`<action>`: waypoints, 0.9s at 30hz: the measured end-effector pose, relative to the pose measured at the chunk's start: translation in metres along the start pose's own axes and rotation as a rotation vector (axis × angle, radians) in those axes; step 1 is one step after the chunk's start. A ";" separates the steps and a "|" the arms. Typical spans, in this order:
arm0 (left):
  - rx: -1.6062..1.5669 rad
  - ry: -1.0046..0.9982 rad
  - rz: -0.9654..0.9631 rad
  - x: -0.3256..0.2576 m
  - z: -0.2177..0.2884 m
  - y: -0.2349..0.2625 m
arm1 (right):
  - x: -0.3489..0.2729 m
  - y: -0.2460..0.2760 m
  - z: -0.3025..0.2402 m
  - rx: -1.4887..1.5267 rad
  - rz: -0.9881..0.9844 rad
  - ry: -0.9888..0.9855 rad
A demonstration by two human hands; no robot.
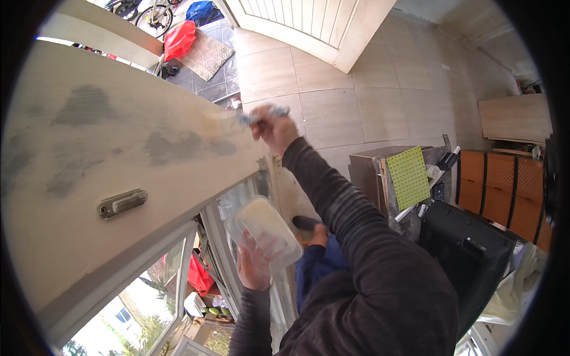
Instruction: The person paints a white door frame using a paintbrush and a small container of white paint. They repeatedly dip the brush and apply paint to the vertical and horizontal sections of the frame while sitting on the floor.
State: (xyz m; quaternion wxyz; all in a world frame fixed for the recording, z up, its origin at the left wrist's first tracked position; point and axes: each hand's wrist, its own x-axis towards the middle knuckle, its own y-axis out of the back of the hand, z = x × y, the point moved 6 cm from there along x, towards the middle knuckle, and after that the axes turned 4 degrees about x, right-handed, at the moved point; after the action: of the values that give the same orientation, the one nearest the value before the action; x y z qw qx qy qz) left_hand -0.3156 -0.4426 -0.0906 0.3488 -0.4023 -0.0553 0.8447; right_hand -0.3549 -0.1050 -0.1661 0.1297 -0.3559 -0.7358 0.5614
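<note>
My right hand (274, 127) is raised at the corner of the cream wall (119, 136), fingers closed round a paintbrush-like tool (244, 118) with a bluish-grey handle. Motion smears the tool's tip, which lies close to the wall; I cannot tell whether it touches. Grey patches mark the wall's surface. Lower down, my left hand (254, 267) holds up a clear plastic tub (291, 249) from below, and its fingers show through the base. Some pale cream stuff, perhaps paint, lies in the tub. An oblong metal fitting (122, 204) sits on the wall left of the tub.
Below the wall is a window frame (214, 237) with an open pane. A white door (320, 29) stands ajar at the top, by a woven mat (206, 54) and a red bag (180, 40). To my right are a green perforated sheet (408, 178) and a black screen (460, 261).
</note>
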 end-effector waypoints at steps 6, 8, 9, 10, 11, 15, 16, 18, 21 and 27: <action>0.004 0.007 0.005 0.002 -0.008 0.009 | 0.002 0.180 0.053 -0.834 0.637 -0.081; -0.005 0.024 0.003 0.002 -0.013 0.009 | 0.018 0.177 0.045 -0.780 0.570 -0.042; -0.005 0.026 0.001 0.004 -0.013 0.005 | 0.027 0.167 0.041 -0.756 0.532 -0.017; -0.001 0.021 0.018 0.003 -0.011 0.006 | 0.033 0.129 0.044 -0.794 0.405 -0.016; 0.002 0.010 0.038 0.002 -0.008 0.008 | 0.035 0.073 0.038 -0.830 0.274 -0.015; 0.000 -0.011 0.036 0.011 -0.006 0.000 | 0.021 -0.063 -0.050 -0.361 -0.055 0.193; 0.002 -0.019 0.038 0.013 -0.005 -0.001 | 0.022 -0.077 -0.061 -0.185 -0.123 0.183; 0.018 -0.016 0.031 0.020 -0.002 -0.009 | 0.028 -0.088 -0.077 0.022 -0.227 0.150; 0.030 -0.027 -0.009 0.033 0.003 -0.021 | 0.055 -0.041 -0.045 -0.039 -0.139 0.032; 0.097 -0.015 0.024 0.049 -0.002 -0.011 | 0.066 0.161 0.049 -0.386 0.398 -0.065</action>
State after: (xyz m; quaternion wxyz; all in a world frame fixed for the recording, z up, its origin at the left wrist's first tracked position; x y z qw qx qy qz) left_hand -0.3298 -0.4036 -0.1194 0.3574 -0.3789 -0.0121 0.8535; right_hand -0.3703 -0.0779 -0.3442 -0.0770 -0.4932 -0.7485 0.4365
